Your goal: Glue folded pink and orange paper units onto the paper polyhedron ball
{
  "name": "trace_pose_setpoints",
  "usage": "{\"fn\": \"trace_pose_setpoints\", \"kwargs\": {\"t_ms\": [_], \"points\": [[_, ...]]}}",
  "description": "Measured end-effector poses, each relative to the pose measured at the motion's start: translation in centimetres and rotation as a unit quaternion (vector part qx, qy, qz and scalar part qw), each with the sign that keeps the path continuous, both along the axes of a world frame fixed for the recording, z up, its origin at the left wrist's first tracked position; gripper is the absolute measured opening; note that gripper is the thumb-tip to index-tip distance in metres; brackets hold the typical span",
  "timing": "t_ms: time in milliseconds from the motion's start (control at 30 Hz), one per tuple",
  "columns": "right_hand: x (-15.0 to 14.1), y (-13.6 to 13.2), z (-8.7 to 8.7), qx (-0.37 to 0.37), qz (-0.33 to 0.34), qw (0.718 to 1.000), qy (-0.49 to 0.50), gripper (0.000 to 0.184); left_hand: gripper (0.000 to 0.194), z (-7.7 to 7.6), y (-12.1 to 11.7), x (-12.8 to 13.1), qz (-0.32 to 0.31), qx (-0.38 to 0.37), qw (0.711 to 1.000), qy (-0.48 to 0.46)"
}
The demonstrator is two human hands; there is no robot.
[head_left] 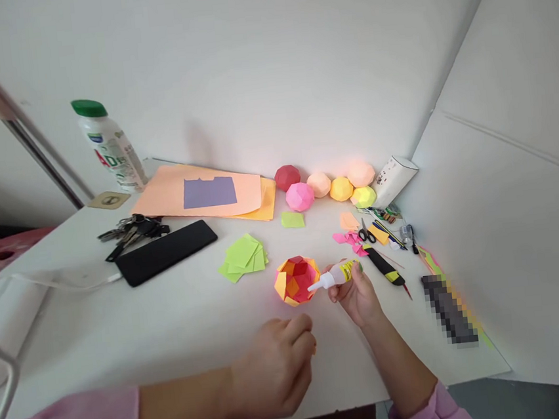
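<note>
My right hand (359,294) grips a small white glue bottle (338,275) with a yellow label. Its thin nozzle points left, over the rim of an open paper ball (287,288) made of orange and red pieces. The paper ball rests on the table with its hollow facing up. Closer to me, my left hand (279,364) is closed, fingers curled and pinched together; what they hold, if anything, is hidden. Behind the ball to the left lies a loose stack of green paper squares (244,255), and a single green square (292,219) lies farther back.
Finished paper balls (300,196) line the wall beside a white tube (395,178). At right lie scissors (365,233), pink scraps (349,239) and a black-and-yellow cutter (384,264). At left are a black power bank (167,252), keys (136,230), paper sheets (160,198) and a bottle (112,146).
</note>
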State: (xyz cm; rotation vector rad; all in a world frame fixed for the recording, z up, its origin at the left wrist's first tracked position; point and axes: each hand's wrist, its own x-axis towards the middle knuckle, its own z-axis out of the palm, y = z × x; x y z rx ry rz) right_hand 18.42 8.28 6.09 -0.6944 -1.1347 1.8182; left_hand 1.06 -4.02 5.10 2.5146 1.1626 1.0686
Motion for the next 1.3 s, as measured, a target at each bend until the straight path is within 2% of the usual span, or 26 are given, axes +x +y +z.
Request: {"fn": "trace_pose_setpoints", "kwargs": {"t_ms": [67, 133, 200, 233, 333, 467, 667, 833, 933, 1067, 1167, 1300], "points": [[0.1, 0.0, 0.0, 0.016, -0.016, 1.0, 0.006, 0.038, 0.013, -0.4, -0.2, -1.8, 0.049, 0.004, 0.998, -0.035], [0.2, -0.1, 0.0, 0.027, -0.022, 0.999, 0.007, 0.036, 0.017, -1.1, 0.0, -3.6, 0.087, 0.039, 0.994, -0.061], [0.2, -0.4, 0.0, 0.031, -0.016, 0.999, 0.005, 0.036, 0.018, -1.7, 0.6, -4.8, 0.091, 0.093, 0.991, -0.043], [0.1, -0.6, 0.1, 0.03, -0.012, 0.999, 0.002, 0.037, 0.017, -1.9, 0.9, -5.1, 0.084, 0.096, 0.992, -0.019], [-0.1, -0.9, 0.0, 0.03, -0.006, 1.0, -0.004, 0.038, 0.016, -1.9, 1.6, -5.1, 0.059, 0.057, 0.994, 0.079], [-0.4, -0.9, -0.2, 0.031, 0.002, 0.999, -0.011, 0.038, 0.015, -1.2, 2.0, -4.4, 0.061, -0.003, 0.98, 0.191], [-0.6, -1.1, -0.3, 0.032, 0.006, 0.999, -0.017, 0.037, 0.019, -1.5, 2.8, -3.9, 0.079, -0.053, 0.973, 0.212], [-0.8, -1.3, -0.2, 0.029, 0.014, 0.999, -0.015, 0.038, 0.026, -2.0, 3.1, -4.1, 0.08, -0.053, 0.969, 0.229], [-0.8, -1.3, -0.2, 0.005, 0.022, 1.0, -0.007, 0.039, 0.028, -1.5, 2.9, -4.2, 0.063, -0.071, 0.98, 0.176], [-0.7, -1.4, -0.1, 0.015, 0.006, 1.0, 0.004, 0.038, 0.026, -0.4, 1.9, -4.1, 0.004, -0.14, 0.99, -0.001], [-0.5, -2.0, 0.1, 0.069, -0.02, 0.997, 0.016, 0.036, 0.03, -0.1, 1.4, -3.9, -0.032, -0.198, 0.972, -0.124], [-0.5, -3.0, 0.6, 0.105, -0.042, 0.993, 0.019, 0.037, 0.033, -0.7, 1.4, -3.4, -0.049, -0.239, 0.947, -0.208]]}}
